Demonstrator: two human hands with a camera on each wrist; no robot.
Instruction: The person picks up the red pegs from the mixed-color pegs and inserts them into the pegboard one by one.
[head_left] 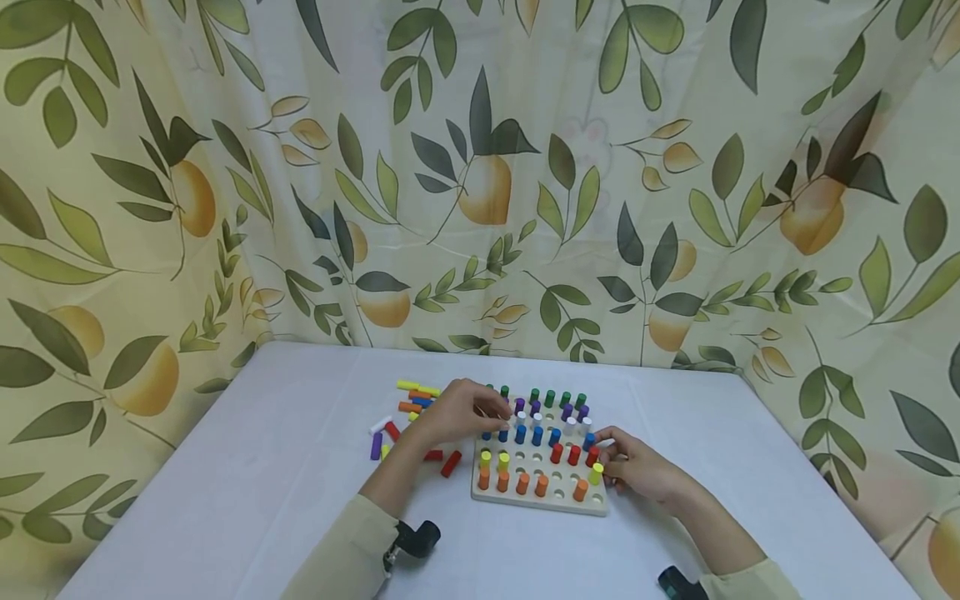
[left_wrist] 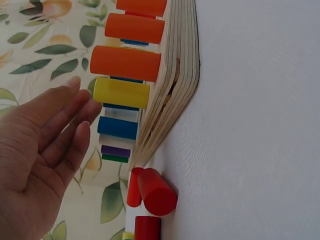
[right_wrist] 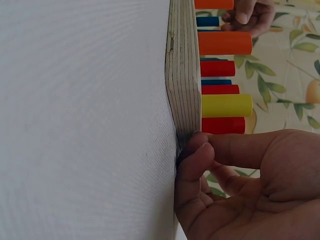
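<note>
A pale wooden pegboard (head_left: pixel 517 501) stands flat on the table, with upright cylindrical pegs in rows by colour: green, purple, white, blue, red, yellow and orange. Over its left side hovers my left hand (head_left: pixel 461 412), fingers loosely bent beside the white and blue pegs (head_left: pixel 521 434). Seen from the left wrist, that hand (left_wrist: pixel 40 142) has its thumb and fingers apart, with nothing visible between them. At the board's right edge, the thumb and curled forefinger of my right hand (right_wrist: pixel 245 182) pinch the wood below a yellow peg (right_wrist: pixel 226 105) and red pegs.
Loose pegs in several colours lie left of the board, partly behind the left forearm; one red peg (head_left: pixel 451 464) is close to the board's edge. A white cloth (head_left: pixel 225 500) covers the table. Behind it hangs a leaf-and-fruit patterned curtain (head_left: pixel 480 250).
</note>
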